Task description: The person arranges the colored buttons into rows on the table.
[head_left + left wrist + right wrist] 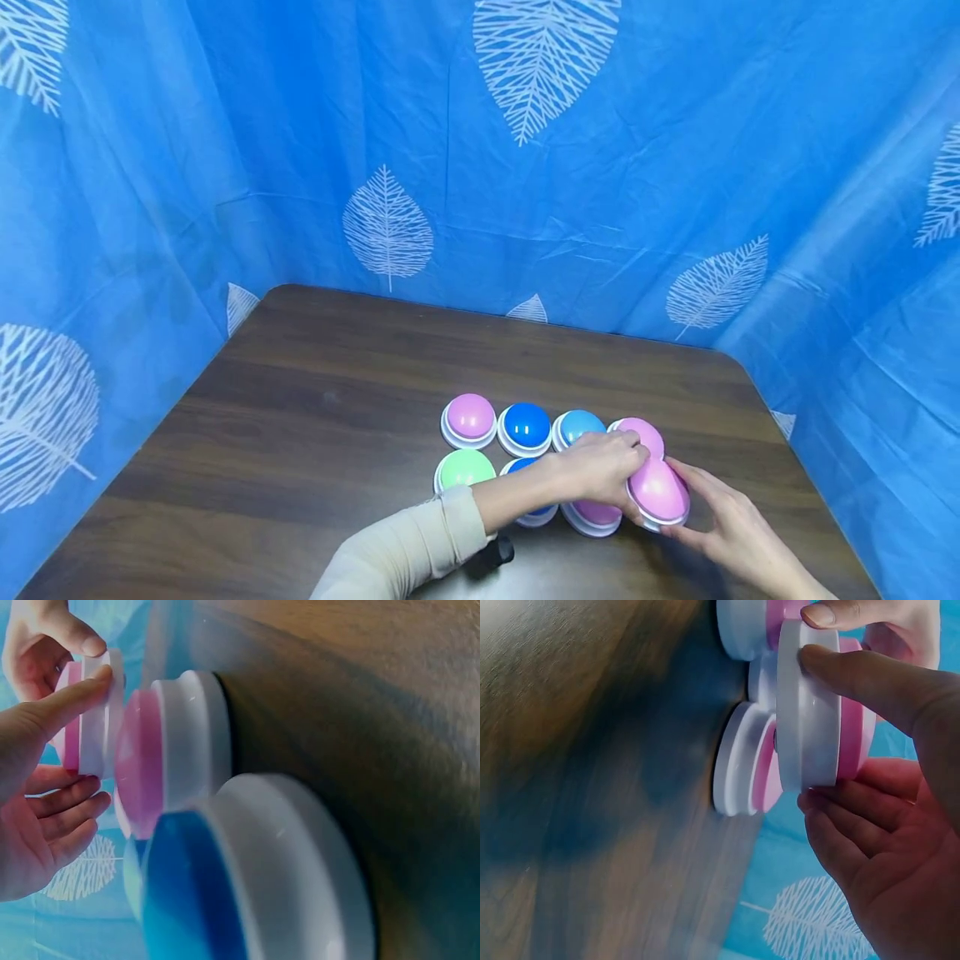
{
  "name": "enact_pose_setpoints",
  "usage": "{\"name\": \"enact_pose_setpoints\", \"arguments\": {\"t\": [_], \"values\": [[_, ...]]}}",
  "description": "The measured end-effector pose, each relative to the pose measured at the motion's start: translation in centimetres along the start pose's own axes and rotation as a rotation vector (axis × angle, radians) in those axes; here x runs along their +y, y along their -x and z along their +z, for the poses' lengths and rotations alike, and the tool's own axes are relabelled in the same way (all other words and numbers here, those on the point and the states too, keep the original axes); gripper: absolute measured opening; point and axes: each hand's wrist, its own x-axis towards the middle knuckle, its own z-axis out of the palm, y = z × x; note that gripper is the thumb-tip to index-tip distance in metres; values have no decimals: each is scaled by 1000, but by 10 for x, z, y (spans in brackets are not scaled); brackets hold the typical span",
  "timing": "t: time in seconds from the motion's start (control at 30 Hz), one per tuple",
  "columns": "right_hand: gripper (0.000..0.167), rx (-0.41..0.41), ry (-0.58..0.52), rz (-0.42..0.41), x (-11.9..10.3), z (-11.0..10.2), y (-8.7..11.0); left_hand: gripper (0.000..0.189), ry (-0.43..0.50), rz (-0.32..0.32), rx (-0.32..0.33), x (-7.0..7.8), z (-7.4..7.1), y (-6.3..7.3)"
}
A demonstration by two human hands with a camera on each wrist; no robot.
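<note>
Both hands hold one pink-domed push button (660,493) with a white base, at the right end of a group of such buttons. My left hand (602,468) grips its left side, the thumb on the white base (95,724). From the right, my right hand (722,523) grips the same button, with the thumb on the base and fingers under the other edge. In the right wrist view the button's base (810,712) stands off the dark tabletop, overlapping another pink button (750,761) behind it.
On the wooden table (300,433), a back row has pink (471,416), dark blue (527,425), light blue (581,423) and pink (643,433) buttons. In front are a green button (465,468), a blue one partly hidden by the left forearm, and a pink one (596,514). Blue leaf-print curtains (450,125) surround the table.
</note>
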Motion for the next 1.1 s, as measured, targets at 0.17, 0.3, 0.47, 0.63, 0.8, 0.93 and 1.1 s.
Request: {"name": "enact_pose_setpoints", "arguments": {"t": [0.17, 0.3, 0.47, 0.63, 0.8, 0.93, 1.1], "values": [[82, -33, 11, 19, 8, -3, 7, 75, 1, -1, -7, 5, 5, -6], [81, -45, 25, 41, 12, -3, 12, 74, -5, 2, -15, 10, 10, -12], [79, -91, 37, 90, 15, -3, 14, 73, 8, -11, -33, 14, 15, -19], [79, -111, 30, 116, 17, 1, 17, 71, 7, -24, -44, 16, 21, -22], [78, -141, 37, 139, 16, 7, 16, 69, 0, -35, -64, 17, 24, -21], [77, -129, 39, 112, 15, 11, 15, 65, -8, -40, -73, 16, 25, -19], [76, -134, 29, 123, 14, 15, 15, 63, -1, -49, -85, 15, 27, -18]]}}
